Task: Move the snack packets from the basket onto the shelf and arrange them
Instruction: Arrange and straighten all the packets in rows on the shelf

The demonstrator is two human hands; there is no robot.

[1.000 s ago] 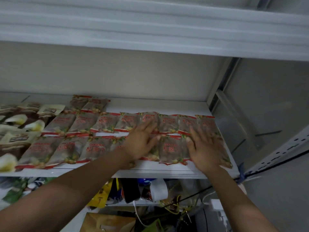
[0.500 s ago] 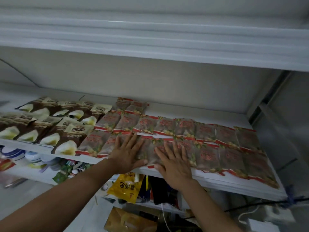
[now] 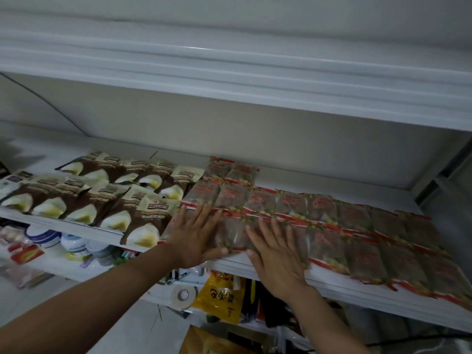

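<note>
Left-hand grip (image 3: 196,236): fully apart, fingers straight and fanned, palm flat down. It presses on the front row of the red-trimmed snack packets (image 3: 329,249) at that row's left end. Thumb lies along the front edge of the shelf (image 3: 235,264). Nothing pinched or held.

Right-hand grip (image 3: 277,254): also apart, fingers straight and spread, pointing toward the back of the shelf. Fingers rest flat on front-row packets just right of the left hand; the heel of the palm sits over the shelf's front edge. Nothing clamped.

Hands are near each other but not touching, with a packet showing between them. Left forearm comes in from the lower left, right forearm from the bottom edge; both reach up and forward to shelf height.

Snack packets lie flat on the shelf in two long rows running to the right, edges overlapping, plus a short pair behind at the left end. Toward the right the front row seems to overhang the shelf edge.

Brown-and-cream packets (image 3: 102,200) fill the shelf's left part, touching the red-trimmed ones. A yellow bag (image 3: 221,297) and a tape roll (image 3: 182,293) sit below the shelf.
</note>
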